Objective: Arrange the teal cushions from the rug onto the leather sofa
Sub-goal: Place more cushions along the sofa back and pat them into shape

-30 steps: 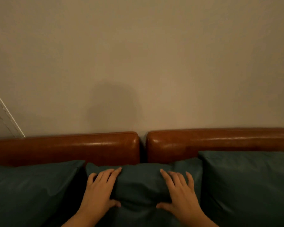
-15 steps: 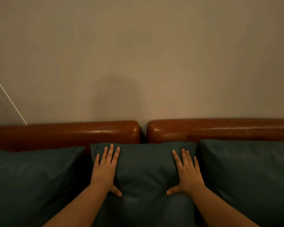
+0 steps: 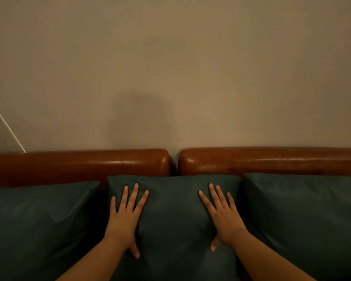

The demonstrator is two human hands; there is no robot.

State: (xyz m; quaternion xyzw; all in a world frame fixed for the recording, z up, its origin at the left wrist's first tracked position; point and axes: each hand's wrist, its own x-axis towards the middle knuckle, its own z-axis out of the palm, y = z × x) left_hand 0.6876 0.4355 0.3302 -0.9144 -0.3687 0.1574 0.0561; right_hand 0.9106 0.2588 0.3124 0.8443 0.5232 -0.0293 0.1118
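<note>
Looks nearly done. Finds three teal cushions in a row against the sofa (image 3: 79, 165) back: left cushion (image 3: 39, 220) at 8 o'clock, right cushion (image 3: 302, 209) at 4, middle cushion (image 3: 174, 211) at 6. Presses the middle one flat with left hand (image 3: 123, 219) and right hand (image 3: 225, 220), both grips released, straight-fingered. Cannot see the rug, so cannot rule out more cushions there. Beyond, at 12, wall (image 3: 170, 57); at 9, a white cord (image 3: 6, 126). Sees no obstacle.

The left cushion (image 3: 39, 230) and right cushion (image 3: 304, 220) are running off the side edges; the middle cushion (image 3: 174, 220) is hiding the lower back of the sofa (image 3: 79, 165).
</note>
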